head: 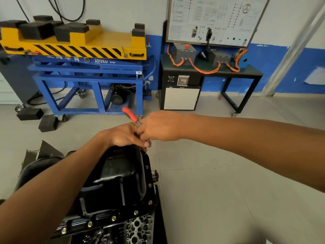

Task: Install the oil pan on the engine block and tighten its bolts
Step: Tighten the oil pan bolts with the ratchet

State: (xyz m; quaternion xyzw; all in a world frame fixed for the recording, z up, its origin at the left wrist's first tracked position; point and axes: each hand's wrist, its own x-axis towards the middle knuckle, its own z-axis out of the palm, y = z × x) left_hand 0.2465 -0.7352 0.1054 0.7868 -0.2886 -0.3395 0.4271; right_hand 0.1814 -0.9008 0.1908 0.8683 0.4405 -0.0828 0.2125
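Note:
The black oil pan point(114, 175) sits on the engine block point(137, 229) at the bottom centre, with several brass-coloured bolts point(150, 202) along its right and near flange. A ratchet wrench with a red handle point(130, 115) stands at the pan's far right corner. My left hand point(126, 136) curls around the wrench's lower metal part at that corner. My right hand point(160, 125) reaches in from the right and pinches the shaft just below the red handle. The wrench head and the bolt under it are hidden by my fingers.
A blue and yellow lift cart point(84, 67) stands against the far wall at left, with black rubber blocks point(29, 113) on the floor beside it. A black bench with orange cables point(207, 67) stands at centre right. Grey tiled floor point(228, 191) lies to the right of the engine.

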